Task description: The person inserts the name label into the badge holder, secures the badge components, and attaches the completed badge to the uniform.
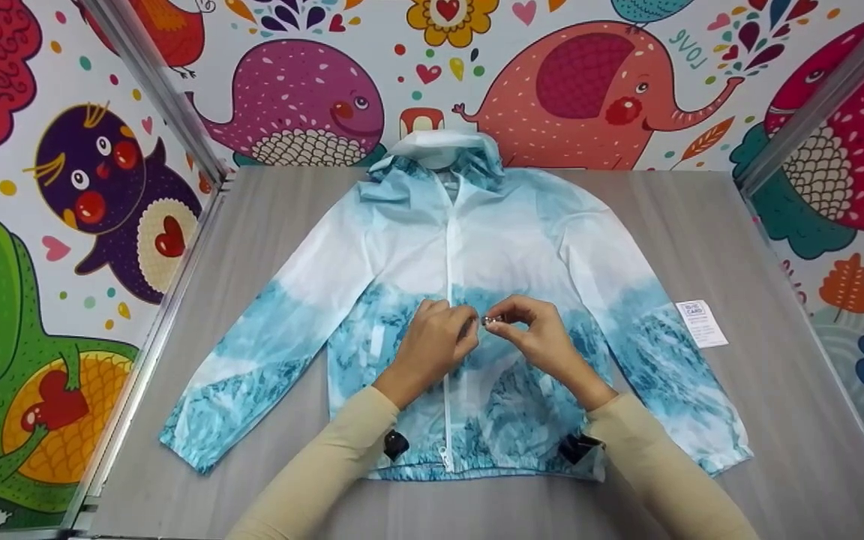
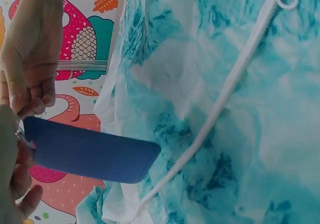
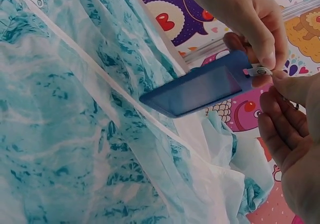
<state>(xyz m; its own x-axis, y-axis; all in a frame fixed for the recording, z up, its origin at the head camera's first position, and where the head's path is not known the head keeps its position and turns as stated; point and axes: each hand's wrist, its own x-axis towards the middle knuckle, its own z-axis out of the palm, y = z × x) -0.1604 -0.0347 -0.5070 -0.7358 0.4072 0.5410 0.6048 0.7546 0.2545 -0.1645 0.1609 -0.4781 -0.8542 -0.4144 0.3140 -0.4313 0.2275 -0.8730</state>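
Note:
A blue badge holder [image 3: 200, 89] with a clear window hangs by a short strap [image 3: 260, 71] from between my two hands, over the jacket. My left hand [image 1: 436, 341] has its fingers curled and pinches the strap end. With thumb and forefinger, my right hand [image 1: 537, 337] grips a small metal clip [image 1: 490, 321] close to the left fingertips. In the left wrist view the plain back of the badge holder [image 2: 95, 149] shows; from the head view the hands hide it. Beneath lies a white and teal hooded jacket [image 1: 507, 247], spread flat with its zip closed.
A printed white card [image 1: 702, 322] lies by the sleeve on the right side of the grey table [image 1: 267, 210]. Cartoon-printed panels [image 1: 432, 90] wall the table at the back and sides. Black wrist cameras [image 1: 396, 445] sit under both forearms.

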